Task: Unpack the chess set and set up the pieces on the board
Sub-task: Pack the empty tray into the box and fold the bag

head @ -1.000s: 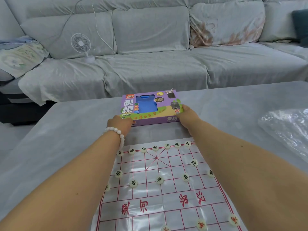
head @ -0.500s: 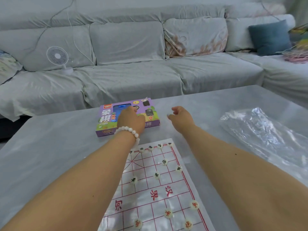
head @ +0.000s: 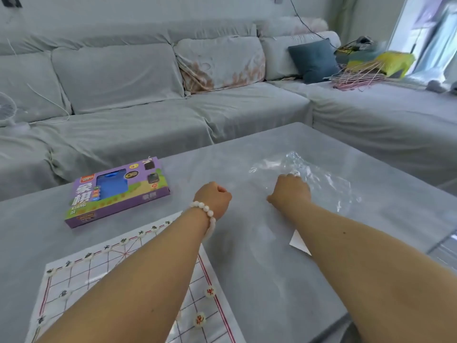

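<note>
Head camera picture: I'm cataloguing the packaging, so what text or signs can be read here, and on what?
"象棋" on the lid of the purple box.
"XIANG QI" below it on the same lid, partly legible.
Other labels on the box: too small to read.
Black characters on the far-row pieces and red characters on the near pieces on the paper board: too blurred to read.
</note>
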The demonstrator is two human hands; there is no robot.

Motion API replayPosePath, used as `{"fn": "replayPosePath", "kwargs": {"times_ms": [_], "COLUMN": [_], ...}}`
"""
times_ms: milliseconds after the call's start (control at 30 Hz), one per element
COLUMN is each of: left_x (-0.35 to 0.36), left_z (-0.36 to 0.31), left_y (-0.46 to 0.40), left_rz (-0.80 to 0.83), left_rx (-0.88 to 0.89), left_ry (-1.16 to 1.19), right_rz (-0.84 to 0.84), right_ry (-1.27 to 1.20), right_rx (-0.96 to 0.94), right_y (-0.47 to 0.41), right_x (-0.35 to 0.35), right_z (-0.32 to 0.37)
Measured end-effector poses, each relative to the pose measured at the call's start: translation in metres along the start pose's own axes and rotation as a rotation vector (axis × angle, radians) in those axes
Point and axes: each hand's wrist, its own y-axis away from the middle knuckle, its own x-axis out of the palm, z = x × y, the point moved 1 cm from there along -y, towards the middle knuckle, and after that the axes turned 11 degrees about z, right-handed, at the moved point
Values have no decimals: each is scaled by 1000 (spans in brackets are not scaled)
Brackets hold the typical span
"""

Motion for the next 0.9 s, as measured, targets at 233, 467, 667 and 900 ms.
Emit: {"fn": "replayPosePath", "kwargs": {"times_ms": [233,467,667,900], "left_x": [38,36,35,10], "left_z": [-2,-14,-14,4], "left_y": [-9,-4,0,16], "left_rz": [88,170,198,203], "left_rx": [-108,-158,-187,-38], "left_ry": [320,787,1124,1215], "right_rz": [88,-12,376,387], "right_ry": [-118,-222,-562,-863], "right_rx": [27,-114,-390,-25], "right_y": [-15,-4,49,21], "right_x": [12,-32,-39,-33], "right_z": [-24,14,40,-20]}}
